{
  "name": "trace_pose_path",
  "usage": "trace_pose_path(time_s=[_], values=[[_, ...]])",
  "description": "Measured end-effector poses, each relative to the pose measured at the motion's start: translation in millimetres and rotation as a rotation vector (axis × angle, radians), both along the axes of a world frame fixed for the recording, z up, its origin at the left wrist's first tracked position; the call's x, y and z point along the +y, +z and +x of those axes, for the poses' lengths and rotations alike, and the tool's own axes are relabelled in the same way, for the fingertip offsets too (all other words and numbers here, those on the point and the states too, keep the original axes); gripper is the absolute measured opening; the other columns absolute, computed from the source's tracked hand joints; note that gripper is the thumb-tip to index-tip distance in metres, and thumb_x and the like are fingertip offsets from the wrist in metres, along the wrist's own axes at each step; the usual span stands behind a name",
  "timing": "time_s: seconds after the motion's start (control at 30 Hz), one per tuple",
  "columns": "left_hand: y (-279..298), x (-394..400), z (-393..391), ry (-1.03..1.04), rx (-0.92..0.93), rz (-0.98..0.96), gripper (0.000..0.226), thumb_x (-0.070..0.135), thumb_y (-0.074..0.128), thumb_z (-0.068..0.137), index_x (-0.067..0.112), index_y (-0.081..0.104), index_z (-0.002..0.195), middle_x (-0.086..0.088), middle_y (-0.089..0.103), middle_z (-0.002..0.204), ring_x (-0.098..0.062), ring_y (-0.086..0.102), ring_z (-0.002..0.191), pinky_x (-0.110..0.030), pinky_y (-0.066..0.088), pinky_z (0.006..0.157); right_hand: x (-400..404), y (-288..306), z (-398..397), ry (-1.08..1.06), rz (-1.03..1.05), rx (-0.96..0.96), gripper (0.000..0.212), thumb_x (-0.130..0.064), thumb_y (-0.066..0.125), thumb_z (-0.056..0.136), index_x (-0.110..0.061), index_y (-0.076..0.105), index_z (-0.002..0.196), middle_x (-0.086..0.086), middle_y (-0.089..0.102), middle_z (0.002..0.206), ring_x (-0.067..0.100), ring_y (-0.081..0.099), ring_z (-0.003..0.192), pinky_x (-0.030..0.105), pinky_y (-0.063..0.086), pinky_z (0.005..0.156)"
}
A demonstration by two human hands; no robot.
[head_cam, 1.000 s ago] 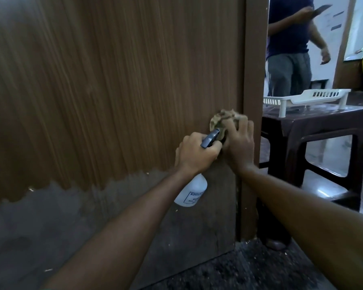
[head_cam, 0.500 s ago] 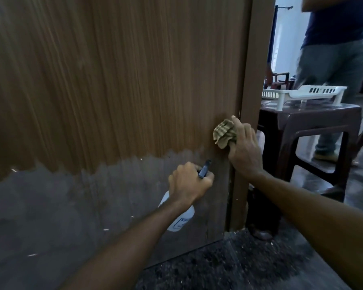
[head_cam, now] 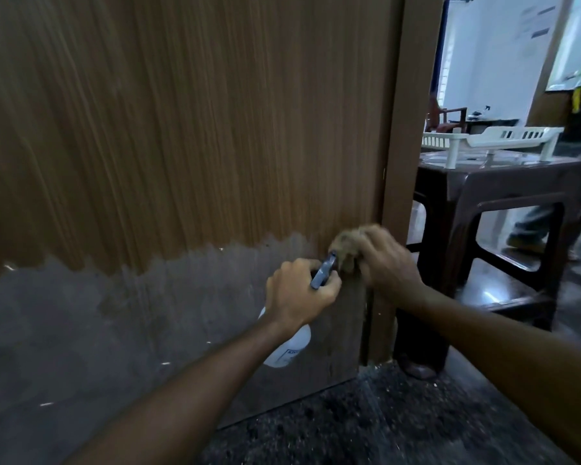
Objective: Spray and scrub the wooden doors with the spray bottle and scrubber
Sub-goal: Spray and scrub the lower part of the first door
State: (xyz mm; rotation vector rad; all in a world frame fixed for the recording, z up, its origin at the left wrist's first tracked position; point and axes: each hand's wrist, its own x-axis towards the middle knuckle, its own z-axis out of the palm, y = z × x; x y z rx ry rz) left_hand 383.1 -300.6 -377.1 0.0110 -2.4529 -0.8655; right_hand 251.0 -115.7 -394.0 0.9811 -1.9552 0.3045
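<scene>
Wooden door point(head_cam: 182, 129): fills the left and centre of the view; upper part brown with vertical grain, lower band dull grey with a ragged upper edge and a few pale flecks. Its foot meets a dark speckled floor point(head_cam: 349, 431).

Left hand point(head_cam: 299, 292): fingers curled round the neck of the spray bottle point(head_cam: 287, 350), low on the door near its right edge. The dark nozzle head sticks up out of the fist, pointing up and right toward the cloth; the white body hangs below the wrist, label partly hidden by the forearm and unreadable.

Scrubber point(head_cam: 344, 250): a bunched tan cloth, blurred, against the door just left of the frame, touching or nearly touching the nozzle tip.

Right hand point(head_cam: 386, 263): holds the scrubber, fingers curled over it, just beside the left hand; blurred, so single fingers are hard to tell apart.

Door frame point(head_cam: 406, 129): brown upright right of the door.

Brown plastic stool point(head_cam: 503, 182): just behind the frame, one leg standing close to the frame's base. White slotted tray point(head_cam: 490, 137) stands on top.

Far right: a person's legs point(head_cam: 534, 223) behind the stool, cut off by the edge; a bright room beyond, detail unclear.
</scene>
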Motion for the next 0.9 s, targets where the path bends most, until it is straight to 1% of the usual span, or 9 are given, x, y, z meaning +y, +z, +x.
trace_pose_path(time_s=[0.07, 0.13, 0.27, 0.33, 0.53, 0.6, 0.77, 0.83, 0.9], values=[[-1, -3, 0, 0.007, 0.058, 0.019, 0.043, 0.045, 0.068, 0.092, 0.020, 0.054, 0.061, 0.007, 0.053, 0.051, -0.012, 0.053, 0.047, -0.028, 0.031, 0.048, -15, 22, -1, -0.029, -0.219, 0.059, 0.034, -0.017, 0.056, 0.095, -0.012, 0.060, 0.129, 0.016, 0.051, 0.126, 0.033, 0.056, 0.104, 0.035, 0.050, 0.069], [1, -5, 1, 0.025, 0.093, 0.031, 0.045, 0.047, 0.067, 0.091, 0.021, 0.051, 0.058, 0.008, 0.051, 0.048, -0.012, 0.052, 0.045, -0.027, 0.030, 0.047, -17, 16, -5, -0.074, -0.172, 0.165, 0.032, -0.016, 0.059, 0.096, -0.011, 0.065, 0.127, 0.017, 0.051, 0.125, 0.034, 0.055, 0.101, 0.035, 0.049, 0.067], [9, -15, 3, 0.031, 0.128, 0.025, 0.050, 0.042, 0.071, 0.093, 0.021, 0.045, 0.055, 0.010, 0.046, 0.045, -0.012, 0.049, 0.043, -0.026, 0.028, 0.047, 9, -46, -9, 0.093, 0.401, 0.206, 0.042, -0.021, 0.064, 0.091, -0.014, 0.059, 0.132, 0.019, 0.056, 0.124, 0.031, 0.060, 0.096, 0.039, 0.059, 0.065], [10, -19, 3, 0.025, 0.142, 0.027, 0.050, 0.041, 0.071, 0.094, 0.021, 0.046, 0.055, 0.009, 0.047, 0.046, -0.012, 0.049, 0.044, -0.026, 0.030, 0.047, 14, -49, -6, 0.112, 0.557, 0.190, 0.044, -0.021, 0.069, 0.086, -0.018, 0.054, 0.128, 0.016, 0.055, 0.121, 0.028, 0.059, 0.094, 0.038, 0.059, 0.064], [3, -31, 6, 0.009, 0.156, -0.010, 0.042, 0.042, 0.068, 0.093, 0.022, 0.051, 0.059, 0.007, 0.051, 0.049, -0.014, 0.054, 0.048, -0.028, 0.031, 0.047, -46, 26, 12, 0.033, -0.167, 0.108, 0.028, -0.019, 0.059, 0.098, -0.009, 0.066, 0.124, 0.018, 0.054, 0.125, 0.031, 0.054, 0.102, 0.030, 0.047, 0.068], [5, -36, 10, 0.010, 0.174, -0.007, 0.042, 0.039, 0.069, 0.093, 0.023, 0.051, 0.059, 0.009, 0.051, 0.049, -0.013, 0.053, 0.047, -0.027, 0.030, 0.045, -51, 14, 9, 0.038, -0.086, 0.210, 0.031, -0.018, 0.064, 0.097, -0.009, 0.067, 0.126, 0.019, 0.057, 0.121, 0.031, 0.053, 0.097, 0.034, 0.048, 0.069], [8, -48, 21, -0.015, 0.216, 0.020, 0.044, 0.037, 0.068, 0.094, 0.021, 0.048, 0.058, 0.009, 0.045, 0.047, -0.011, 0.044, 0.042, -0.025, 0.029, 0.046, -22, -39, 7, 0.162, 0.530, 0.270, 0.043, -0.018, 0.073, 0.089, -0.019, 0.059, 0.129, 0.013, 0.053, 0.126, 0.026, 0.053, 0.100, 0.038, 0.056, 0.074], [9, -52, 26, -0.009, 0.222, 0.008, 0.045, 0.036, 0.069, 0.094, 0.020, 0.048, 0.058, 0.009, 0.044, 0.047, -0.011, 0.043, 0.041, -0.025, 0.029, 0.045, -34, -18, 16, 0.146, 0.395, 0.233, 0.037, -0.021, 0.066, 0.094, -0.015, 0.062, 0.130, 0.014, 0.055, 0.126, 0.026, 0.052, 0.101, 0.035, 0.053, 0.073], [9, -56, 30, 0.009, 0.229, 0.014, 0.044, 0.037, 0.068, 0.093, 0.018, 0.049, 0.059, 0.009, 0.044, 0.046, -0.011, 0.043, 0.041, -0.026, 0.028, 0.045, -58, 18, 30, 0.121, 0.020, 0.166, 0.031, -0.028, 0.054, 0.103, -0.010, 0.065, 0.126, 0.013, 0.058, 0.119, 0.024, 0.052, 0.096, 0.029, 0.046, 0.069]])
